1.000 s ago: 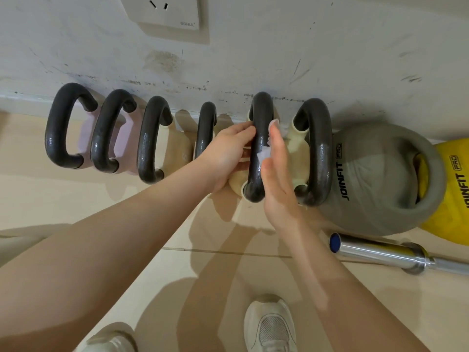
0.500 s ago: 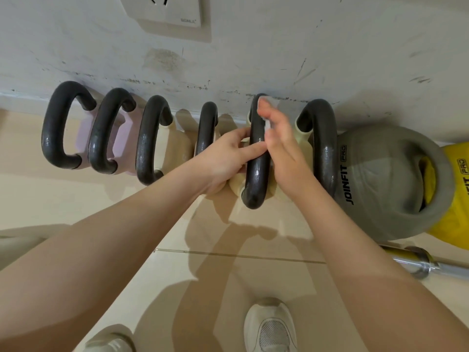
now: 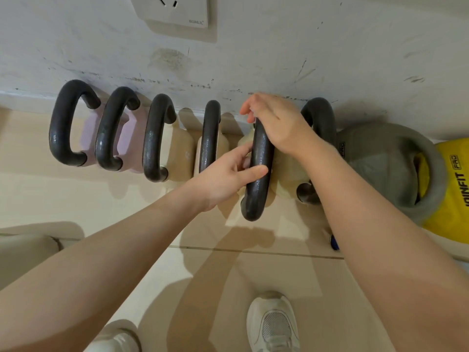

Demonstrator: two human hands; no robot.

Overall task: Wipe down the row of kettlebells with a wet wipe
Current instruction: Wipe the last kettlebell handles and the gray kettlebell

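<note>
A row of kettlebells with dark handles stands along the wall: two pink ones (image 3: pixel 88 130) at the left, cream ones (image 3: pixel 177 153) in the middle, a grey one (image 3: pixel 380 161) and a yellow one (image 3: pixel 451 199) at the right. My left hand (image 3: pixel 225 179) grips the middle of the fifth kettlebell's handle (image 3: pixel 260 153), thumb across its front. My right hand (image 3: pixel 276 123) curls over the far top end of that same handle. The wet wipe is hidden under my right hand.
A wall socket (image 3: pixel 175 8) sits above the row on the scuffed white wall. The blue tip of a barbell (image 3: pixel 334 242) shows behind my right forearm. My white shoes (image 3: pixel 272 323) stand on the beige tiled floor below.
My right hand slid with the wipe from the middle of the fifth handle up to its far top end. My left hand kept its grip, shifting slightly down the handle.
</note>
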